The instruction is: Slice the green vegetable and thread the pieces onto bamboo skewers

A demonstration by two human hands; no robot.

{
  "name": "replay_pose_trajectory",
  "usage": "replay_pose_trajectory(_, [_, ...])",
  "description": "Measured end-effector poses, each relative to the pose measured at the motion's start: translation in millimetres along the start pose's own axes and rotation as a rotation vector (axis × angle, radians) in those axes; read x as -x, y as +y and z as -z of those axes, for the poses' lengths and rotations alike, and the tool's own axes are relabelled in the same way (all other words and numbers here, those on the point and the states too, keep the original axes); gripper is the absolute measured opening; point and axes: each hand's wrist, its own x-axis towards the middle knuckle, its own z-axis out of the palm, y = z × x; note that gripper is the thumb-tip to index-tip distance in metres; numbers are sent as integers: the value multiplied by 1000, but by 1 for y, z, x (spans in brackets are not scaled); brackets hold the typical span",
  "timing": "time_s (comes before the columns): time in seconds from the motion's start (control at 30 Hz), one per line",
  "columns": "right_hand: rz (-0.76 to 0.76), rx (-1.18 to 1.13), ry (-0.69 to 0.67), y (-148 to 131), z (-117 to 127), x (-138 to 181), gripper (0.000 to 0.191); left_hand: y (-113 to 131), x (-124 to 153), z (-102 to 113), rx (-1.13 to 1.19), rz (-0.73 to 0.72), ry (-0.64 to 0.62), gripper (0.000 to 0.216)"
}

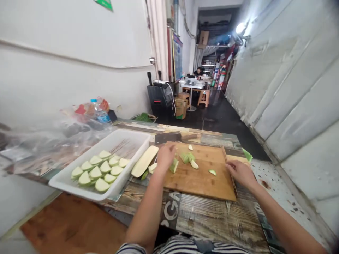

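My left hand [165, 157] is over the left part of the wooden cutting board [196, 183], its fingers bent and drawn together. What they hold, if anything, is hidden. A cut zucchini piece [174, 165] is right beside it, and more green chunks [186, 157] and pale wedges [194, 164] are scattered mid-board. My right hand [241, 172] has its fingers closed on thin wooden skewers [233, 180] along the board's right edge. Left of the board lies a long halved zucchini [145, 161]. Zucchini slices [95, 173] on skewers sit in rows in a white tray [113, 192].
A cleaver [168, 137] lies behind the board. Plastic bags [53, 141] and a water bottle [102, 113] crowd the table's left end. Beyond stand a black speaker [160, 98], a cardboard box [180, 108], stools [203, 98] and a seated person. A wall runs along the right.
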Motion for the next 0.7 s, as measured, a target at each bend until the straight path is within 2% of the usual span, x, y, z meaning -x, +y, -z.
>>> replay_pose_trajectory(0.03, [-41,18,-20,3,-4,7,30,-6,-8,7,-268,-107,-56,10])
replay_pose_trajectory(0.1, [-118,52,-49,7,-12,12,32,-21,-20,17,-631,-329,-140,20])
replay_pose_trajectory(0.17, [-177,71,-83,9,-17,11,33,-34,-27,20,-842,-488,-262,28])
replay_pose_trajectory(0.23, [-217,73,-130,12,-21,6,33,-43,-29,15,-983,-571,-383,32])
replay_pose_trajectory(0.33, [-261,62,-188,14,-25,0,31,-50,-28,-4,-1144,-583,-517,36])
replay_pose_trajectory(0.4, [-297,53,-214,16,-27,-3,30,-53,-25,-20,-1229,-578,-535,36])
replay_pose_trajectory(0.57, [-356,-1,-254,23,-30,-6,26,-61,-19,-56,-1480,-527,-339,42])
replay_pose_trajectory(0.7, [-368,-65,-237,30,-32,-6,22,-62,-16,-71,-1616,-460,-338,48])
